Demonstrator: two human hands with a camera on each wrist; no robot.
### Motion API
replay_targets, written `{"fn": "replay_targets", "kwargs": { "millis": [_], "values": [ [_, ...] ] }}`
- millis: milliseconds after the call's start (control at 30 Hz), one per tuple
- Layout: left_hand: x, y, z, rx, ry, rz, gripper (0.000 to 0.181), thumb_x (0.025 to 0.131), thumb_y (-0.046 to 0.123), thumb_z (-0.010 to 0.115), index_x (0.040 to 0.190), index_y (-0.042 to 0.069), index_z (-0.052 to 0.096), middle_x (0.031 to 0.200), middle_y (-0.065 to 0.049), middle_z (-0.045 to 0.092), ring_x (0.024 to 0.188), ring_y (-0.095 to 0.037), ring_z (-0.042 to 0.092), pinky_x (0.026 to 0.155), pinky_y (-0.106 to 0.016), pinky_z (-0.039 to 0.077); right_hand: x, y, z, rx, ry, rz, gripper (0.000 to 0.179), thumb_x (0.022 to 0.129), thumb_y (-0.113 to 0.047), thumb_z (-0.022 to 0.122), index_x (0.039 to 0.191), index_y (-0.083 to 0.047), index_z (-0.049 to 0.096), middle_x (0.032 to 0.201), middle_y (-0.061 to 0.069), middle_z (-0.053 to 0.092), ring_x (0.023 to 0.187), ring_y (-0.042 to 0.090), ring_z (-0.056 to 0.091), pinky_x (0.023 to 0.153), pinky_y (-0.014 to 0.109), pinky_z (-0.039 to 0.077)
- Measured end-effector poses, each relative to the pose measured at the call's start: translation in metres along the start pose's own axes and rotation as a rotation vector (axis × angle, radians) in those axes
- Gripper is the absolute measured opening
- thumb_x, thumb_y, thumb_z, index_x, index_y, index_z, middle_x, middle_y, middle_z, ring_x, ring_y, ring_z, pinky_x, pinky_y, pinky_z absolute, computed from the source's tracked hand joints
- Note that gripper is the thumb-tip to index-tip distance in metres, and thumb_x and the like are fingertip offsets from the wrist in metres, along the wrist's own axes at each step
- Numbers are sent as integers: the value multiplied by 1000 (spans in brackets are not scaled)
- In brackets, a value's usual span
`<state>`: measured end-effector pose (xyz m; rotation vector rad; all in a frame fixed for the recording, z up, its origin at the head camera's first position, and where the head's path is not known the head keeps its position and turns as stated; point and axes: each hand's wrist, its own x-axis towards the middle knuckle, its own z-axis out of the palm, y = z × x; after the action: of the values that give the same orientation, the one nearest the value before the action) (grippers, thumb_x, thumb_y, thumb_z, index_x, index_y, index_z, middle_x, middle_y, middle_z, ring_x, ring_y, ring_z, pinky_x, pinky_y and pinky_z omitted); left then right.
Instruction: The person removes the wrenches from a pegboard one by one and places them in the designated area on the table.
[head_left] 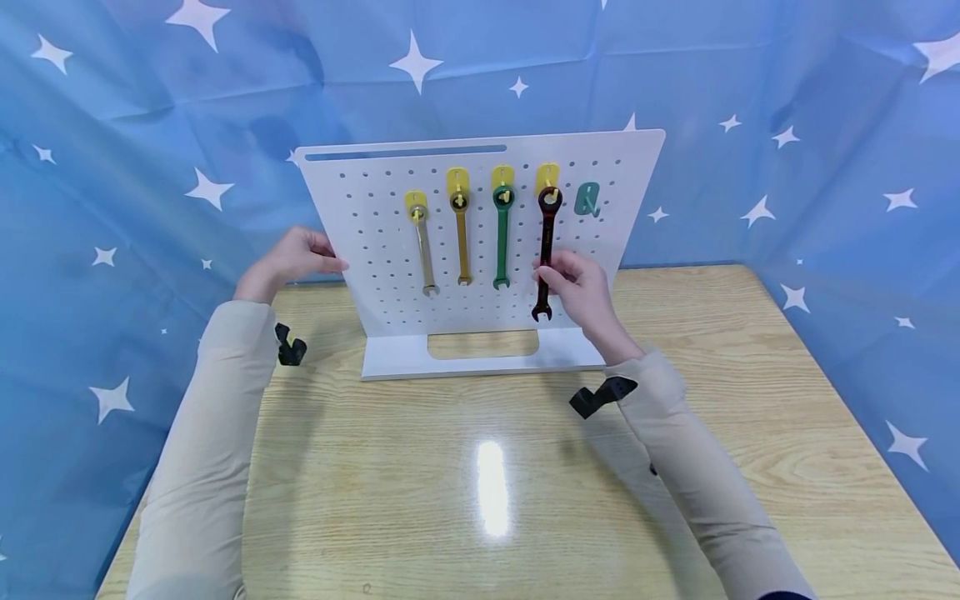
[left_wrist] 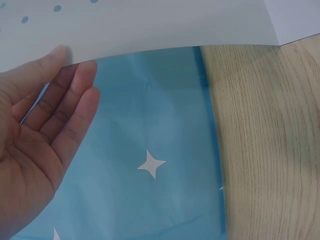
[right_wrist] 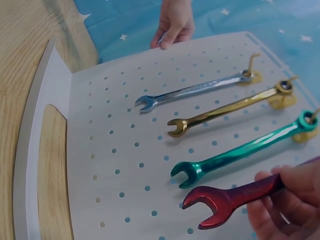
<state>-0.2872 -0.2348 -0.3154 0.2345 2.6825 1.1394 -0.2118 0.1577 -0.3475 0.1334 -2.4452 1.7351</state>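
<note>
A white pegboard [head_left: 480, 312] stands on the table, and my left hand [head_left: 291, 260] pinches its left edge, thumb in front and fingers behind. With thumb and fingers my right hand [head_left: 581, 292] grips the shaft of a dark red combination wrench [right_wrist: 218, 204]. The ring end of that wrench is at a yellow hook [head_left: 547, 173], its open jaw pointing down. To its left hang a green wrench [head_left: 502, 242], a gold wrench [head_left: 462, 242] and a silver wrench [head_left: 424, 250], each by its ring end on a yellow hook.
A green hook [head_left: 587, 198] with nothing hanging on it sits right of the red wrench. The board's foot [head_left: 397, 358] has a wide cutout and rests on the wooden table [head_left: 375, 483]. Behind hangs a blue cloth [head_left: 480, 50] with white stars.
</note>
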Motion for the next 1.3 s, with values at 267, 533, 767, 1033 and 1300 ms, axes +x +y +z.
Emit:
{"fn": "replay_targets", "kwargs": {
  "millis": [267, 533, 767, 1033, 1300],
  "values": [
    [1, -1, 0, 0, 2, 9, 22, 87, 11, 67, 100, -7, 67, 82, -1, 71, 74, -8, 63, 77, -32, 52, -8, -5, -6, 21, -58, -12, 25, 95, -16, 58, 107, 5, 63, 94, 11, 65, 84, 16, 58, 76, 28, 52],
    [1, -1, 1, -2, -1, 11, 23, 88, 12, 67, 101, -7, 67, 82, -1, 71, 74, -8, 62, 78, -34, 52, -17, -14, -12, 80, -116, -2, 23, 95, -13, 58, 106, 6, 63, 85, 0, 66, 78, 13, 60, 73, 28, 53],
    [0, -1, 0, 10, 1, 9, 24, 88, 12, 66, 102, -8, 67, 86, -5, 71, 85, -23, 65, 84, -41, 52, -25, -30, -19, 167, -190, 40, 26, 95, -14, 56, 105, 10, 60, 88, 2, 67, 89, 22, 60, 75, 29, 52],
    [0, -1, 0, 7, 0, 6, 24, 88, 12, 67, 102, -8, 67, 85, -4, 71, 74, -7, 62, 83, -40, 52, -28, -40, -22, 207, -219, 69, 25, 95, -13, 56, 105, 10, 59, 92, 2, 68, 90, 17, 61, 77, 29, 52],
    [0, 0, -1, -1, -5, -7, 24, 88, 14, 67, 101, -7, 67, 84, -2, 71, 73, -7, 61, 83, -42, 50, -31, -50, -27, 257, -222, 66, 14, 95, -11, 57, 98, -2, 67, 88, -1, 68, 89, 18, 61, 78, 29, 51]
  ]
}}
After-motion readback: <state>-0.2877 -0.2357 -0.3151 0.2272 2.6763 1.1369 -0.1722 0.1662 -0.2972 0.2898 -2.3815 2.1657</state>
